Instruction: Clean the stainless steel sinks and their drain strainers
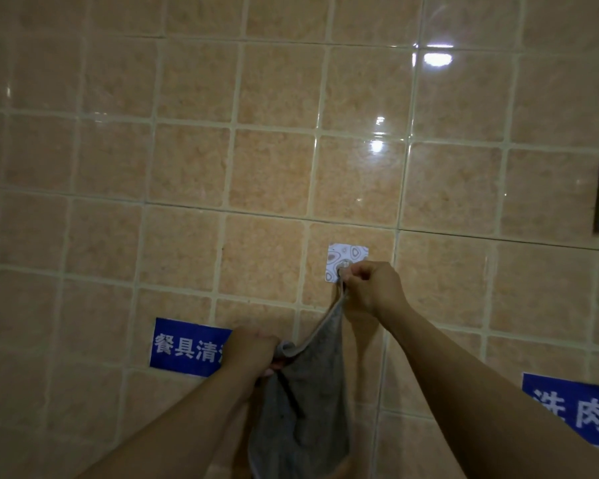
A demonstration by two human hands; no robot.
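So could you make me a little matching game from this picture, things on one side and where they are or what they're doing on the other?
Things:
1. grey cloth
2. patterned hook pad
3. left hand
4. right hand

States:
A. stuck on a wall tile
B. pinching the cloth's top at the hook
C. gripping the cloth's lower edge, in front of a blue sign
D. hanging down between both hands

Pairs: 1-D, 2-A, 3-C, 4-B

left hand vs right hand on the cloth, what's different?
The right hand is higher, pinching the grey cloth at the wall hook. The left hand is lower and further left, bunching the cloth's edge in front of the blue sign. Both grip the same cloth.
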